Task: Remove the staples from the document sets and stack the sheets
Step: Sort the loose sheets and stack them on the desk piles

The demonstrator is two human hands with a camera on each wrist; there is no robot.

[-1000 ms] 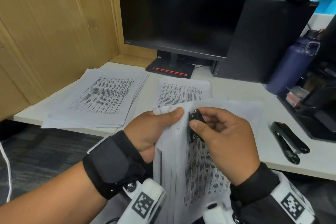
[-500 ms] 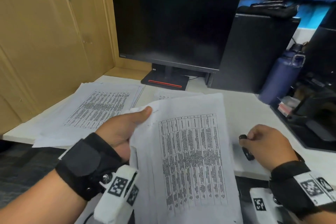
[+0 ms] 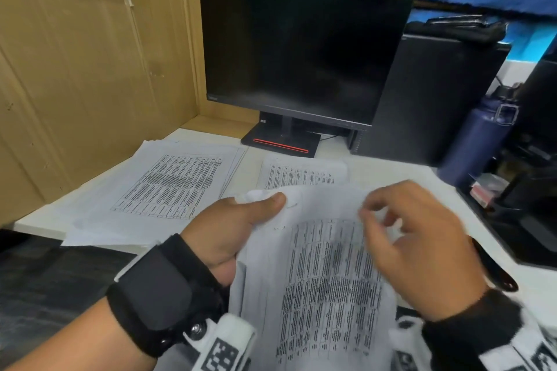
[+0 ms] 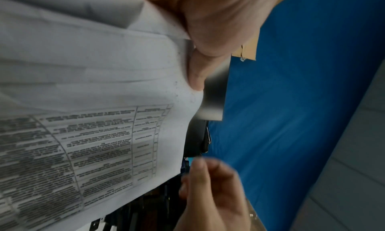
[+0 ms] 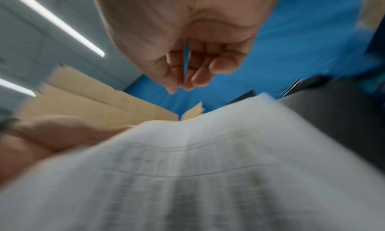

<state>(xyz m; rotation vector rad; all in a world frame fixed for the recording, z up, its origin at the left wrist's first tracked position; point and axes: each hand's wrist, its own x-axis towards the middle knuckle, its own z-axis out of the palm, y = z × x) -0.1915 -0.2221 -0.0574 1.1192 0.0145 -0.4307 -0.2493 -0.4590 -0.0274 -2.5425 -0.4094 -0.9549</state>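
Observation:
My left hand [image 3: 241,220] grips a printed document set [image 3: 325,274] by its top left corner, thumb on top, and holds it up over the desk's front edge. In the left wrist view the left hand's thumb [image 4: 208,28] pinches the white sheets [image 4: 93,86]. My right hand [image 3: 398,226] is blurred above the set's upper right part, fingers loosely curled and holding nothing; the right wrist view shows the right hand [image 5: 187,61] empty over the paper [image 5: 208,168]. A stack of loose sheets [image 3: 168,187] lies on the desk's left. The staple remover is out of sight.
Another printed document [image 3: 301,175] lies mid-desk before the monitor [image 3: 301,54]. A cardboard wall [image 3: 90,54] bounds the left. A black tower [image 3: 422,99], blue bottle [image 3: 476,141] and dark tray [image 3: 527,220] crowd the right. A black stapler [image 3: 494,271] lies behind my right wrist.
My right hand carried the staple remover off the corner, set it on the desk at the right, and came back empty over the paper. The left hand kept its grip.

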